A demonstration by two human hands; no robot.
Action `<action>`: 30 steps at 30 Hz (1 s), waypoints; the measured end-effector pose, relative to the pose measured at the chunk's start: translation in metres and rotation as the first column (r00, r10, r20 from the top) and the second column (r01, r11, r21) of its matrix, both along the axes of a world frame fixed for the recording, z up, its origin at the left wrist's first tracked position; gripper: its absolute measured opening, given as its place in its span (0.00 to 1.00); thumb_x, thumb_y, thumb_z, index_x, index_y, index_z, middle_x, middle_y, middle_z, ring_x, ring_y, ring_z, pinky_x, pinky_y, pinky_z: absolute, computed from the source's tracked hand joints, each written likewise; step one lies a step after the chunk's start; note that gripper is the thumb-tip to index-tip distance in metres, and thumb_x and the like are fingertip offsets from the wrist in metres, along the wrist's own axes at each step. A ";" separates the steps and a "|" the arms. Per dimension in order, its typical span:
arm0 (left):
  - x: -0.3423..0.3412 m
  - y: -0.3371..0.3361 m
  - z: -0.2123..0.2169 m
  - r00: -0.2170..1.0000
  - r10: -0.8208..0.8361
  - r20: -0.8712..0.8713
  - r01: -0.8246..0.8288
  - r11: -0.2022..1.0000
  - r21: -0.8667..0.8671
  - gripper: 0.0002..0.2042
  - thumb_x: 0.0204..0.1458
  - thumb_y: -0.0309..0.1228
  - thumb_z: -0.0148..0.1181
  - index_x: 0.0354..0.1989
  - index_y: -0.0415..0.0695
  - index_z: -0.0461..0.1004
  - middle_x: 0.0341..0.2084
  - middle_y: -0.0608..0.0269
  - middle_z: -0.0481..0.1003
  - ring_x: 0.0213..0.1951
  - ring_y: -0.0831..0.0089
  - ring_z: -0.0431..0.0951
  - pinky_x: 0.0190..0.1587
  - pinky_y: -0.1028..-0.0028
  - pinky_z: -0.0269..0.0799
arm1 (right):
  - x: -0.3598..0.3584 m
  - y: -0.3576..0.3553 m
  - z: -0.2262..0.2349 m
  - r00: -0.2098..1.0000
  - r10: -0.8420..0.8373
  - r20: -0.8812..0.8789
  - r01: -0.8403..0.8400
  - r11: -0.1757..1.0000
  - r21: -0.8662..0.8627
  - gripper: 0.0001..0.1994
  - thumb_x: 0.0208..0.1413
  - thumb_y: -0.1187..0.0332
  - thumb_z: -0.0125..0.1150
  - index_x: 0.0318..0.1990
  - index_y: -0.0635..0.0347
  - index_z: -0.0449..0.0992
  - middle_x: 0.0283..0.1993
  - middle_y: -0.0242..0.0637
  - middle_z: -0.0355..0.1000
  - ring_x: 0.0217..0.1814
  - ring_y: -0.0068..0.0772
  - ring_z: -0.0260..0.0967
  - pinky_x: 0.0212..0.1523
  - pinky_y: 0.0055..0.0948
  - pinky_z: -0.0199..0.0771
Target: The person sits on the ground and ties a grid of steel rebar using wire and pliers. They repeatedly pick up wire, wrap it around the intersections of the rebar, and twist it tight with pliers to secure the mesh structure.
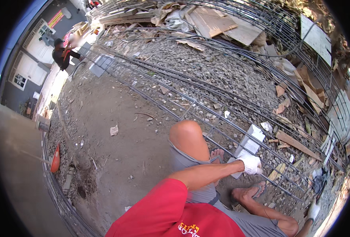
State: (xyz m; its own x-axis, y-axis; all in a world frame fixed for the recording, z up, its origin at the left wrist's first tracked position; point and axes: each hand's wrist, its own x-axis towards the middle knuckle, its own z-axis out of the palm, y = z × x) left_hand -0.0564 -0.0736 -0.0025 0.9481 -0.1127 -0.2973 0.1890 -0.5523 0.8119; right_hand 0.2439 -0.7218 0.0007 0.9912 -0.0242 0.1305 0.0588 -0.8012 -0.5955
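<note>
A long rebar cage [200, 104] of thin steel bars with cross ties runs diagonally across the ground. Near its close end it lies over a pale grey block [248, 145]. My left hand [250, 162], in a white knitted glove, is closed around a bar of the cage beside this block. At the lower right edge is my right hand [313, 210], also white-gloved, low beyond the end of the cage. It is close to a crumpled dark plastic bag [319, 181]. Its fingers are too small and turned away to read.
More loose rebar [230, 93] lies alongside, over gravel. Broken boards [210, 21] and rebar bundles [293, 39] are piled at the far right. Another person [64, 55] sits at the cage's far end near grey blocks [102, 65]. An orange shovel blade [55, 158] stands at left.
</note>
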 end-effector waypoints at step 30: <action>-0.018 0.020 -0.018 0.974 0.079 -0.210 -0.120 0.974 -0.193 0.22 0.61 0.47 0.60 0.39 0.37 0.84 0.21 0.58 0.80 0.25 0.72 0.76 0.33 0.66 0.72 | -0.370 0.430 0.090 0.900 0.238 -0.365 -0.431 0.616 -0.660 0.36 0.59 0.71 0.57 0.76 0.48 0.57 0.72 0.65 0.58 0.61 0.60 0.72 0.67 0.72 0.56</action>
